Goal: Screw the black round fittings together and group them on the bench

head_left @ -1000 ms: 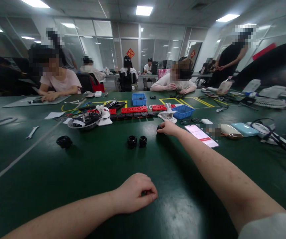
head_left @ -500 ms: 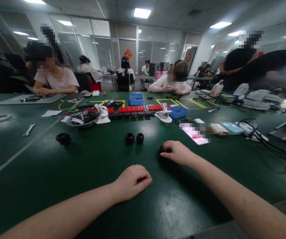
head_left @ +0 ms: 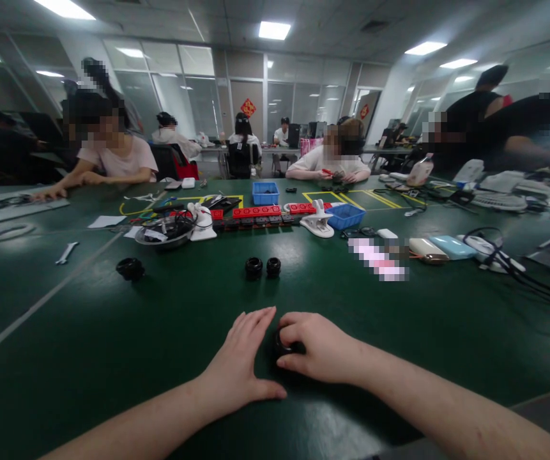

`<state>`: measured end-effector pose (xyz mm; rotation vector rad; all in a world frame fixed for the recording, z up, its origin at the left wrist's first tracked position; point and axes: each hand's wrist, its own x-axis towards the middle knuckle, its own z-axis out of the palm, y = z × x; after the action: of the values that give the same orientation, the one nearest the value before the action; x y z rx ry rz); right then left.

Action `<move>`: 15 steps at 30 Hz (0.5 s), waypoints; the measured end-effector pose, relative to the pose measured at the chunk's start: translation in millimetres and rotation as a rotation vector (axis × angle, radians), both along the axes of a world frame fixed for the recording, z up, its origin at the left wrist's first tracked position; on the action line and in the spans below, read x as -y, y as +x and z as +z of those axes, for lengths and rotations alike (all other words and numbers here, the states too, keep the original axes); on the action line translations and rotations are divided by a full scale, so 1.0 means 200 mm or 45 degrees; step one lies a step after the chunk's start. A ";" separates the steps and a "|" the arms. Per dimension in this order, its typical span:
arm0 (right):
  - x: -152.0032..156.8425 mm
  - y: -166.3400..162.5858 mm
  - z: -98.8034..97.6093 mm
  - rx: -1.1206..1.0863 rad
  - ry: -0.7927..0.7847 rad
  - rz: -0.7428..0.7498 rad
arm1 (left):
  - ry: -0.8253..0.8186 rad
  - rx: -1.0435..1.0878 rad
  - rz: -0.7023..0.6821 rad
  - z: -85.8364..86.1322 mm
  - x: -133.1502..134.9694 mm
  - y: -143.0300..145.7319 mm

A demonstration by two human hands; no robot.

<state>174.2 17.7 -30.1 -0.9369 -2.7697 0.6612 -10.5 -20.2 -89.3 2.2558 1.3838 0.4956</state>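
Note:
My right hand grips a black round part from its right side, just above or on the green table. Facing it from the left is my left hand, fingers stretched and thumb spread wide, with nothing in it. A small gap seems to separate its fingertips from the part. Farther off stand two similar black parts side by side, a left one and a right one. Another black part lies to the left, tilted. What kind of part these are I cannot make out.
Across the middle run red and black strips, a white clip stand, a blue bin and a metal bowl. A wrench lies left; a phone and cables lie right. People sit beyond.
My right hand has brought the black part left and nearer to me. The left hand has opened from a loose curl and turned toward the part.

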 end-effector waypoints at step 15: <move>-0.06 -0.03 -0.21 -0.513 0.410 0.349 | 0.073 -0.034 -0.049 0.06 -0.06 0.02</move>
<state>168.4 28.9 -71.3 -0.3205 -2.5450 0.3668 -7.5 -7.5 -78.1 2.3383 1.3526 0.4994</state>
